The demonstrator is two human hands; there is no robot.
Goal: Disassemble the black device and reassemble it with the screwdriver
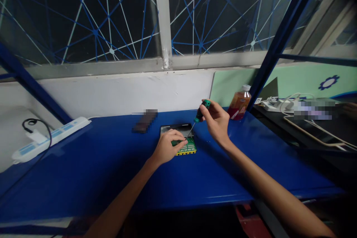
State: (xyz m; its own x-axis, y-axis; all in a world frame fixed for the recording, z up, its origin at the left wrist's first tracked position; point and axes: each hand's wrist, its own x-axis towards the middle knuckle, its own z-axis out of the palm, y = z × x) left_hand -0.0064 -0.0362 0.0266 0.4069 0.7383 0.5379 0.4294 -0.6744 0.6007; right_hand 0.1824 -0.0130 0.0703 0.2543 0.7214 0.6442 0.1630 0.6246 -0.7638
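Observation:
My right hand grips a screwdriver by its green and black handle. The thin shaft slants down to the left, and its tip meets the fingertips of my left hand. Those left fingers are drawn together in a pinch over a green circuit board; what lies between them is hidden. Yellow parts line the board's near edge. Right behind it is a dark, shallow casing, partly covered by my left hand. I cannot tell whether the board sits in the casing.
A dark, blurred-out flat object lies behind and left of the board. Tiny light specks dot the blue table. A drink bottle stands at the back right, a power strip at the left. Cables cover a dark surface farther right.

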